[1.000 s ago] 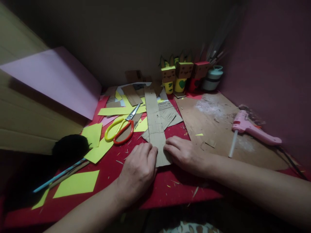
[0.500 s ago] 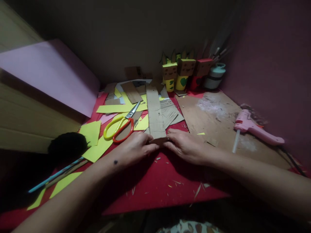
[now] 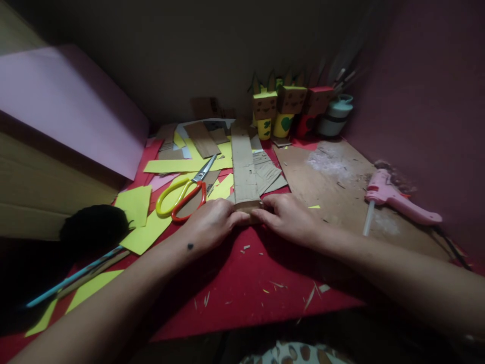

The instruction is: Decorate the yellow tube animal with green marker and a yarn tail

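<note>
A long cardboard strip (image 3: 244, 167) lies lengthwise across paper scraps, its near end curled over toward me. My left hand (image 3: 215, 220) pinches the left side of that folded end between thumb and fingers. On the right side of the same end, my right hand (image 3: 287, 216) grips it in a similar way, the two thumbs close together on the fold. Scissors (image 3: 185, 194) with one yellow and one red handle lie open just left of the strip, beside my left hand. Yellow paper (image 3: 134, 205) and other cardboard pieces are spread around them.
A pink glue gun (image 3: 397, 199) rests on a brown cardboard sheet (image 3: 322, 172) at the right. Small decorated box-headed figures (image 3: 265, 114) and a pale green jar (image 3: 336, 116) stand at the back. Black yarn (image 3: 94, 225) and a blue stick (image 3: 74, 278) are at the left.
The strip's near end has been bent further over, showing a wider folded band. Both thumbs now lie across it. The view has shifted slightly.
</note>
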Motion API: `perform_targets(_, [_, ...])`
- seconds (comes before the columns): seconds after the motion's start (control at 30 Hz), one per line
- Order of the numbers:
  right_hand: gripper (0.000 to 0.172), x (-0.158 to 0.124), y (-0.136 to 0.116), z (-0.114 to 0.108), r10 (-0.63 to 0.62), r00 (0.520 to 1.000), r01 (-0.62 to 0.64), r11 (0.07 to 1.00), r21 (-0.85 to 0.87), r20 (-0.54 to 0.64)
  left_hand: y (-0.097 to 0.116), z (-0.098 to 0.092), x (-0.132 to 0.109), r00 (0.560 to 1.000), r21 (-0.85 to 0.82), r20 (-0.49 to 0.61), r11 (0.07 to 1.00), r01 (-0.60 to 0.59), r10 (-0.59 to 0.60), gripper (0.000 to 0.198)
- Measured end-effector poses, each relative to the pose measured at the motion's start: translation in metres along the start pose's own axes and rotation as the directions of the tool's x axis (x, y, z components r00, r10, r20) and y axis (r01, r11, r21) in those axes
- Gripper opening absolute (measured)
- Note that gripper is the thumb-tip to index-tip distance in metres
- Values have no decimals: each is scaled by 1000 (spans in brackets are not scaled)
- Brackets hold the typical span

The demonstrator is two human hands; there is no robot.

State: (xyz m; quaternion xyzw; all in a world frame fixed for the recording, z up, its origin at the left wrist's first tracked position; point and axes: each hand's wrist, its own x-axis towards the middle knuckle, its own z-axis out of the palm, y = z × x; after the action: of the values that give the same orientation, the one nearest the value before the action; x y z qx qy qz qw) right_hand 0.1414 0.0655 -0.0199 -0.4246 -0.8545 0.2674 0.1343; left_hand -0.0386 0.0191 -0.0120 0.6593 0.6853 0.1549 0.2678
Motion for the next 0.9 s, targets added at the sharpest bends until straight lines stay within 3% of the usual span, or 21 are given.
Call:
perform_targets(0.1, [8,0,10,6,-62,987,71,996,54,-145,-1,-1,4,999,-7,42,1000,-4,4,46])
perform_targets(0.2, [29,-1,17,13,-340,879,335,939,-73,-334,-4,-5,7,988,-21,140,998,62,-58,46])
perform_targets(0.27, [23,0,19,15,-492,819,464,871,-164,-294,-6,-7,9,986,10,140,995,95,-96,49])
perform_targets(0.3, [17,0,19,16,-521,817,489,853,-182,-248,-7,-8,10,990,40,104,995,87,-90,49])
perform_targets(0.43, [18,1,20,15,-497,859,468,860,-203,-124,-5,-7,10,999,217,-40,976,27,-18,50])
perform_targets(0.57, [16,0,20,15,-469,873,438,875,-209,-133,-6,-7,8,1000,269,-8,963,17,-16,46])
perform_targets(0.7, [17,-3,20,15,-429,893,409,899,-154,-133,-9,-11,3,994,54,113,999,5,-11,35])
perform_targets(0.83, [39,-2,21,14,-347,922,352,936,0,-170,-6,-12,-2,986,-183,159,980,78,-49,18])
perform_targets(0.9, [31,-1,22,11,-283,948,297,951,82,-142,-4,-12,-4,982,-241,183,966,89,-45,18])
